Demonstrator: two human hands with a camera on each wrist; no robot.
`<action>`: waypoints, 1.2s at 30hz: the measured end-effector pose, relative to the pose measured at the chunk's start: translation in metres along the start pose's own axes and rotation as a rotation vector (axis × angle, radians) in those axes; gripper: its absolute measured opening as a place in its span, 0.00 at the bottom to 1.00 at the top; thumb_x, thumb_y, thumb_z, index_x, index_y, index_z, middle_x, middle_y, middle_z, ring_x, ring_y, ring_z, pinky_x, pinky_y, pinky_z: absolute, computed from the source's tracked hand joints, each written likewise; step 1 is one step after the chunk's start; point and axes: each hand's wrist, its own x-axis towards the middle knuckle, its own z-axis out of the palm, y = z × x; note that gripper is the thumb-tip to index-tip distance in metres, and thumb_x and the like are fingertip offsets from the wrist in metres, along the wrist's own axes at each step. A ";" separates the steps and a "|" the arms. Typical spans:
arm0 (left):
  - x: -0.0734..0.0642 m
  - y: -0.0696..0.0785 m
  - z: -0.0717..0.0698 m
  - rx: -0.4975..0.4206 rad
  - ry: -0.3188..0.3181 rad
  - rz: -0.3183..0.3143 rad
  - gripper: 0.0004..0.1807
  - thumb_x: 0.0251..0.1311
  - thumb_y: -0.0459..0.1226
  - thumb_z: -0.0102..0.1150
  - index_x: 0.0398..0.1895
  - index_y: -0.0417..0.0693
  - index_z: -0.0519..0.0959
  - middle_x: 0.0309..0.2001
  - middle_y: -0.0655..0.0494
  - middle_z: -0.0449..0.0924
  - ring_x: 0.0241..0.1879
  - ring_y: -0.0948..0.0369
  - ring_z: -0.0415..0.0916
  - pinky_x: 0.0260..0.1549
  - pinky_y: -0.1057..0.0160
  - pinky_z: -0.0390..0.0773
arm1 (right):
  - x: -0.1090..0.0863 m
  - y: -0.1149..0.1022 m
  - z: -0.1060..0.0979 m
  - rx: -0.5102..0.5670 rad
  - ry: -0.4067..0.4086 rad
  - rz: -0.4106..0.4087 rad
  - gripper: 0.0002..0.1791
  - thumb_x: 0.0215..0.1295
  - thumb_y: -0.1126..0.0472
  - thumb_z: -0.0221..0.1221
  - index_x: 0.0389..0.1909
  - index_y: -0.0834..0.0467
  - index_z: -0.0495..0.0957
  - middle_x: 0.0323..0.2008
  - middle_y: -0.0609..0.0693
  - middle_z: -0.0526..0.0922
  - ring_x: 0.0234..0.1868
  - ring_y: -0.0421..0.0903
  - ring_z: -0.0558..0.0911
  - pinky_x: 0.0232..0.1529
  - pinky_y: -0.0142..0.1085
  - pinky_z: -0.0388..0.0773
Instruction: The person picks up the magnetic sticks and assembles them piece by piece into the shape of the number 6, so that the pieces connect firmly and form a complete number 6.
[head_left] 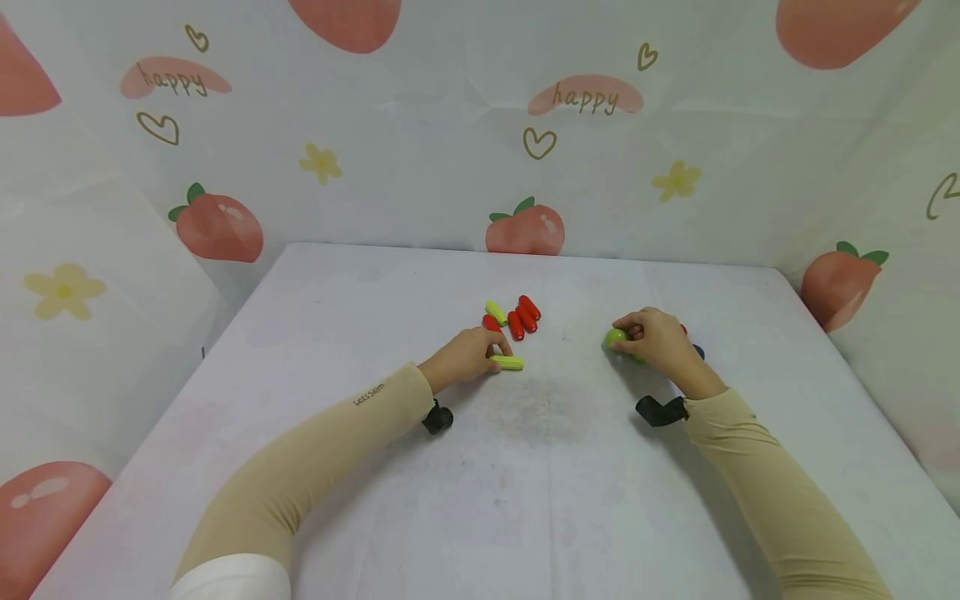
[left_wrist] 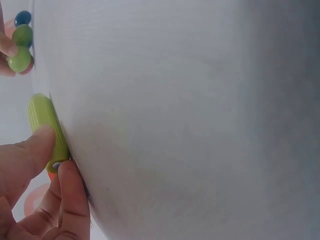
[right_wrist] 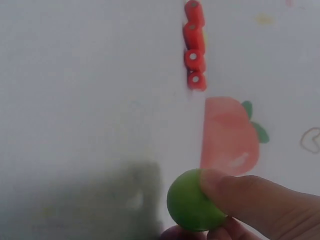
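Note:
My left hand [head_left: 463, 358] pinches a yellow-green ribbed tube [head_left: 509, 362] low over the table. In the left wrist view the thumb lies on the tube [left_wrist: 42, 114], with a finger against its end, where a hole shows. My right hand [head_left: 660, 343] holds a shiny green ball [head_left: 617, 337] between thumb and fingers; the right wrist view shows the thumb on that ball [right_wrist: 190, 202]. Beyond the left fingers lie several red tubes [head_left: 528, 318] and another yellow-green tube [head_left: 496, 312]. A second green ball [left_wrist: 22, 36] and a blue ball [left_wrist: 23, 18] sit by the right hand.
A white cloth covers the table [head_left: 480, 500]. Patterned fabric [head_left: 420, 150] with fruit and flower prints rises behind it. Small black wrist cameras hang under the left wrist [head_left: 438, 418] and the right wrist [head_left: 660, 410]. A red thing [head_left: 683, 329] peeks out behind the right hand.

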 end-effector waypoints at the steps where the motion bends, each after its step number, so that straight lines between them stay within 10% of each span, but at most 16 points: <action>1: 0.000 0.000 0.000 0.002 -0.001 0.001 0.13 0.66 0.33 0.65 0.53 0.49 0.83 0.42 0.49 0.81 0.40 0.58 0.72 0.41 0.65 0.72 | -0.001 -0.001 0.000 0.003 0.005 -0.002 0.20 0.65 0.60 0.68 0.54 0.68 0.82 0.47 0.65 0.80 0.45 0.55 0.80 0.47 0.45 0.77; 14: 0.000 0.000 -0.001 0.010 -0.007 0.009 0.13 0.67 0.33 0.65 0.53 0.49 0.83 0.43 0.48 0.81 0.41 0.58 0.73 0.43 0.63 0.73 | -0.014 -0.035 -0.005 0.250 0.019 -0.067 0.22 0.64 0.59 0.70 0.57 0.64 0.82 0.57 0.63 0.81 0.58 0.61 0.84 0.58 0.54 0.81; 36: 0.001 0.000 -0.002 0.024 -0.015 0.024 0.13 0.66 0.33 0.65 0.52 0.48 0.83 0.40 0.50 0.79 0.38 0.59 0.71 0.39 0.66 0.71 | -0.007 -0.056 0.058 0.450 -0.148 -0.079 0.20 0.67 0.61 0.66 0.58 0.63 0.81 0.59 0.62 0.83 0.59 0.60 0.84 0.60 0.51 0.81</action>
